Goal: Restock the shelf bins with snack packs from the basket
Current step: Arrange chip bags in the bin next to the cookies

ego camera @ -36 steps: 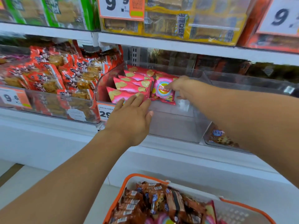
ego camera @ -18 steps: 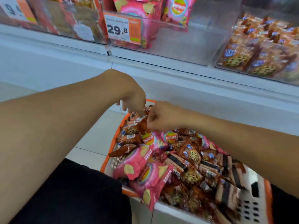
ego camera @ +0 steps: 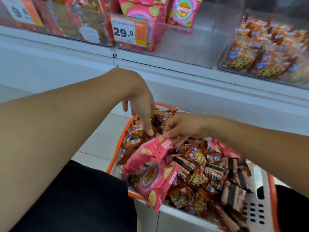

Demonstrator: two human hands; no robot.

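2 hands — left hand (ego camera: 142, 104) loosely spread, right hand (ego camera: 182, 127) pinching pink chip pack (ego camera: 150, 153) — price tag (ego camera: 128, 31) "29.8".

Light: bright, even; soft shadows only
Glare: sheen on clear bins (ego camera: 204, 47)
Blur: motion smear toward edges; wide-angle bowing

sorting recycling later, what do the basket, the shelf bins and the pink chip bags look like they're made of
Basket: looks like rigid white moulded plastic with an orange rim, judging by its punched slots.
Shelf bins: clear hard plastic, probably acrylic; contents show through the glossy walls.
Pink chip bags: thin glossy printed film, crinkled with crimped edges; any foil lining can't be seen.
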